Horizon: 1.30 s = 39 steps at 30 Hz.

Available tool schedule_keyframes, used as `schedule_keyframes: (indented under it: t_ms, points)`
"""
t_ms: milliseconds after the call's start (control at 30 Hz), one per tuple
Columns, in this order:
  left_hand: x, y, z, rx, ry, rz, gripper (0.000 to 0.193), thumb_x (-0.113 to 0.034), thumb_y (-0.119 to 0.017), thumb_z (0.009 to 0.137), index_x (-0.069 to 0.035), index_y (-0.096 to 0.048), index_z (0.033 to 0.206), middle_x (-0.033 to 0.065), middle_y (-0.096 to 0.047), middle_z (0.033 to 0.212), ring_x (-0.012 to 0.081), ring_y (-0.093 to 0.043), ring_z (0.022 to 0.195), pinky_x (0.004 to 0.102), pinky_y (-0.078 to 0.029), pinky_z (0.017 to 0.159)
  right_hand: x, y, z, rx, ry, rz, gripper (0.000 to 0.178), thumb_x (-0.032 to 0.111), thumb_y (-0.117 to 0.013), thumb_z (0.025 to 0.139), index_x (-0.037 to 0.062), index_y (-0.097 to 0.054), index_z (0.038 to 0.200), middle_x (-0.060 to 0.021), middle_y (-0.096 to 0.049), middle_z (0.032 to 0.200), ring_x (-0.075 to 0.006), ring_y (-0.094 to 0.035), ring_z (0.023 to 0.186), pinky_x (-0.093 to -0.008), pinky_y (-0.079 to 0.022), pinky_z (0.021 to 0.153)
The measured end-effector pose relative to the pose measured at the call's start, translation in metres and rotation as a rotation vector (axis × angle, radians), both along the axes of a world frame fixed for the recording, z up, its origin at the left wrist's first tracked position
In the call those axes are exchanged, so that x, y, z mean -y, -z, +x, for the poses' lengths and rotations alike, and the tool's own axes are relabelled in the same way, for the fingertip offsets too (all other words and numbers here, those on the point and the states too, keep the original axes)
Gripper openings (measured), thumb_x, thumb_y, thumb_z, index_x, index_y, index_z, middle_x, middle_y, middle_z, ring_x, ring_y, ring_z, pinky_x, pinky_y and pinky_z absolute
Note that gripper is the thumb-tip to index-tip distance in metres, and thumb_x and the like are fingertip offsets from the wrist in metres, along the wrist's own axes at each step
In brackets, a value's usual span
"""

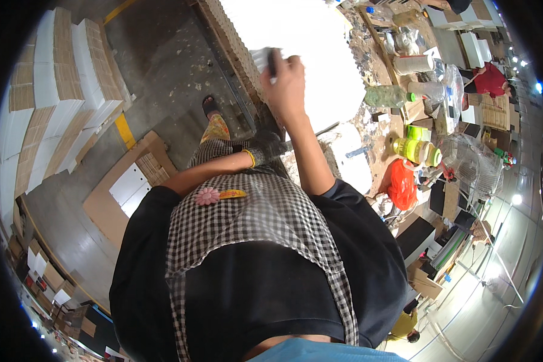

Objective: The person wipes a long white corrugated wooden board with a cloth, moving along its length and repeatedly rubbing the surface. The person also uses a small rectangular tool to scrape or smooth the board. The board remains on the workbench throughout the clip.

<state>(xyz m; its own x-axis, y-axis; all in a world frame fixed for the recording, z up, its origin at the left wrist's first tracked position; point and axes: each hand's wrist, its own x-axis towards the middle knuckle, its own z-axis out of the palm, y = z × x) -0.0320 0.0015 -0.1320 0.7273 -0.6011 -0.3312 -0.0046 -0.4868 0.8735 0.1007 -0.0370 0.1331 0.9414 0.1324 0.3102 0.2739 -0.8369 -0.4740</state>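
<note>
My right hand [285, 87], bare, is raised over a bright white stack of sheets [314, 36] near its left edge. Its fingers are closed around a small dark block-shaped object [274, 62]; motion blurs it, so its kind does not show. My left hand [266, 148], in a dark glove with a yellow cuff, is held low in front of my checked apron [253, 211], by the near end of the stack. The glove's fingers merge with dark shapes there, so their grip cannot be made out.
Right of the stack, a stained worktable [377, 139] carries a green-capped bottle [386, 96], a yellow-green bottle [416, 151] and a red plastic bag [402, 184]. A wire-guarded fan [473, 166] stands beyond. Tall board stacks [60, 78] and flat cardboard [105, 199] are on the left. Other people are farther off.
</note>
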Motion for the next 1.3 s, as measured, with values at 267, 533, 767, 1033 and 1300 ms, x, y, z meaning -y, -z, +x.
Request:
schedule_keyframes:
  t_ms: [267, 533, 767, 1033, 1300]
  points:
    - [-0.008, -0.095, 0.018, 0.006, 0.18, 0.221, 0.07, -0.045, -0.046, 0.109, 0.0, -0.035, 0.161, 0.0223, -0.046, 0.156, 0.0335, -0.043, 0.144, 0.0465, -0.037, 0.12, -0.017, -0.013, -0.001, -0.177, -0.319, 0.055, 0.054, 0.014, -0.073, 0.089, 0.0089, -0.065, 0.143, -0.0267, -0.062, 0.113, -0.0409, -0.063, 0.102, -0.0516, -0.055, 0.091]
    - [-0.002, -0.109, 0.014, 0.183, -0.026, 0.384, 0.094, -0.052, -0.053, 0.105, 0.01, -0.013, 0.164, 0.0416, -0.016, 0.166, 0.0522, -0.02, 0.156, 0.0551, -0.024, 0.129, -0.014, -0.028, 0.027, -0.097, -0.031, -0.051, 0.051, 0.015, -0.072, 0.09, 0.0072, -0.062, 0.14, -0.0274, -0.06, 0.106, -0.0423, -0.061, 0.096, -0.0524, -0.055, 0.084]
    - [0.005, -0.081, 0.006, 0.401, 0.029, 0.633, 0.093, -0.062, -0.045, 0.107, 0.006, -0.02, 0.165, 0.0301, -0.026, 0.168, 0.0406, -0.021, 0.16, 0.0501, -0.024, 0.129, -0.004, -0.022, 0.044, -0.066, -0.054, -0.082, 0.049, 0.015, -0.071, 0.092, 0.0036, -0.064, 0.138, -0.0247, -0.063, 0.106, -0.039, -0.061, 0.092, -0.0485, -0.053, 0.082]
    - [-0.007, -0.09, 0.02, 0.092, 0.006, 0.11, 0.131, -0.076, -0.061, 0.09, 0.018, -0.005, 0.16, 0.041, -0.005, 0.168, 0.0523, -0.005, 0.159, 0.0561, -0.013, 0.131, -0.022, -0.004, 0.032, -0.058, -0.279, 0.024, 0.05, 0.014, -0.073, 0.088, 0.0021, -0.065, 0.136, -0.0256, -0.063, 0.108, -0.0421, -0.063, 0.101, -0.0513, -0.055, 0.089]
    - [0.008, -0.078, 0.01, 0.441, -0.092, 0.67, 0.108, -0.064, -0.054, 0.101, 0.012, -0.008, 0.164, 0.034, -0.014, 0.169, 0.0444, -0.01, 0.161, 0.0486, -0.014, 0.132, 0.012, -0.011, 0.079, -0.111, 0.099, -0.088, 0.049, 0.006, -0.07, 0.087, -0.0067, -0.056, 0.132, -0.0348, -0.06, 0.118, -0.0454, -0.057, 0.1, -0.0543, -0.051, 0.09]
